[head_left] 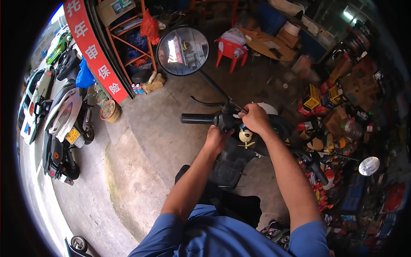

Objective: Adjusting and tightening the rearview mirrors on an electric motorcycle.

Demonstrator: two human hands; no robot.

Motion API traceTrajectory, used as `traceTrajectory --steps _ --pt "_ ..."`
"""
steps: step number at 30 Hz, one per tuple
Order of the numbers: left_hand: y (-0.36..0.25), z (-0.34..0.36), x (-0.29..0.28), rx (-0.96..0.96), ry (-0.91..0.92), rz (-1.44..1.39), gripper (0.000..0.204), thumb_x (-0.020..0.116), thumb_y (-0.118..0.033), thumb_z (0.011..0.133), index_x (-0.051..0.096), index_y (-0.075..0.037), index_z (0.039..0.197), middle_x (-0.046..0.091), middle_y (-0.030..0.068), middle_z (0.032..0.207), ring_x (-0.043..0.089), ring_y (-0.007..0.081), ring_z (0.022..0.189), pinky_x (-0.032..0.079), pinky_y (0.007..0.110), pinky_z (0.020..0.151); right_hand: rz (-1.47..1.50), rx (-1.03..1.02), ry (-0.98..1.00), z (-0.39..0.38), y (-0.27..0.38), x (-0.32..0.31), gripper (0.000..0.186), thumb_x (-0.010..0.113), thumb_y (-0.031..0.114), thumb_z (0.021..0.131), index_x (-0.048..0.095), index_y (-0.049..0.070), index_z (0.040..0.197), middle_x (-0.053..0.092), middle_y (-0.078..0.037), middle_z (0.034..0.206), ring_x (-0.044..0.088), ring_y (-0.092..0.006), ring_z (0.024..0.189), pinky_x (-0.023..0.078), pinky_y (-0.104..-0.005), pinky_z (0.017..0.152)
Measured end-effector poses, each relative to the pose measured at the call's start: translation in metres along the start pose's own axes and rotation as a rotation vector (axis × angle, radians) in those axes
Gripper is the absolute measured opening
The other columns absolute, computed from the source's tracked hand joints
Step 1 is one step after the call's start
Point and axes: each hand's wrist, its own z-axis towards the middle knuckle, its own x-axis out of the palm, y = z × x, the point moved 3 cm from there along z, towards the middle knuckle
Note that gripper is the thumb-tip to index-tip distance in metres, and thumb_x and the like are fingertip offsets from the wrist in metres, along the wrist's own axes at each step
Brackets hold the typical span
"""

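The scooter's left handlebar carries a black grip (pixel 199 118), a brake lever (pixel 205 103) and a switch housing (pixel 224 119). My left hand (pixel 217 139) is closed around the underside of this housing, its fingertips partly hidden. Just right of it, my right hand (pixel 255 118) pinches a thin, dark, rod-like piece (pixel 238 107) beside the base of the mirror stem; I cannot make out what it is. The round mirror (pixel 183 51) stands up on its stem (pixel 214 85). Below my right hand hangs a small cream-yellow ornament (pixel 245 136) with a propeller shape.
The scooter's other grip (pixel 317 171) and second mirror (pixel 368 166) are at right. Boxes and parts (pixel 317 100) crowd the right side. Behind are a red plastic chair (pixel 231 52), a wooden table (pixel 267 43) and an orange rack (pixel 128 30). Parked scooters (pixel 68 113) line the left.
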Motion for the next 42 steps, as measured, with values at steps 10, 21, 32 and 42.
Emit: traceTrajectory --steps 10,21,32,42 --pt "0.015 0.005 0.035 -0.066 0.143 -0.483 0.031 0.059 -0.039 0.092 0.060 -0.014 0.111 0.066 0.0009 0.108 0.059 0.0183 0.104 0.044 0.035 0.096 0.272 0.015 0.222 0.018 -0.020 0.010 0.018 0.068 0.017 0.078 0.068 -0.001 0.081 0.067 -0.018 0.075 0.067 -0.0287 0.075 0.049 -0.0393 0.070" --pt "0.024 -0.004 0.032 -0.004 0.107 -0.506 0.044 0.038 -0.038 0.098 0.054 -0.011 0.128 0.058 0.0065 0.129 0.051 0.0233 0.121 0.037 0.040 0.106 0.406 0.054 0.210 0.012 -0.021 0.014 0.011 0.066 0.010 0.082 0.064 0.000 0.081 0.060 -0.002 0.073 0.054 -0.0099 0.072 0.043 -0.0298 0.066" --pt "0.020 -0.012 0.038 -0.019 0.001 -0.547 0.045 0.039 -0.036 0.097 0.054 -0.008 0.127 0.059 0.0084 0.126 0.053 0.0239 0.116 0.039 0.040 0.104 0.439 0.065 0.207 0.008 -0.022 0.012 0.013 0.066 0.012 0.083 0.063 0.000 0.082 0.060 -0.003 0.074 0.055 -0.0109 0.073 0.043 -0.0299 0.066" --pt "0.012 -0.017 0.045 -0.021 -0.048 -0.537 0.043 0.037 -0.032 0.096 0.056 -0.006 0.126 0.058 0.0104 0.127 0.048 0.0254 0.123 0.032 0.041 0.111 0.423 0.035 0.150 0.013 -0.029 0.019 0.020 0.068 0.018 0.080 0.063 -0.001 0.079 0.064 -0.013 0.072 0.063 -0.0222 0.071 0.047 -0.0372 0.066"
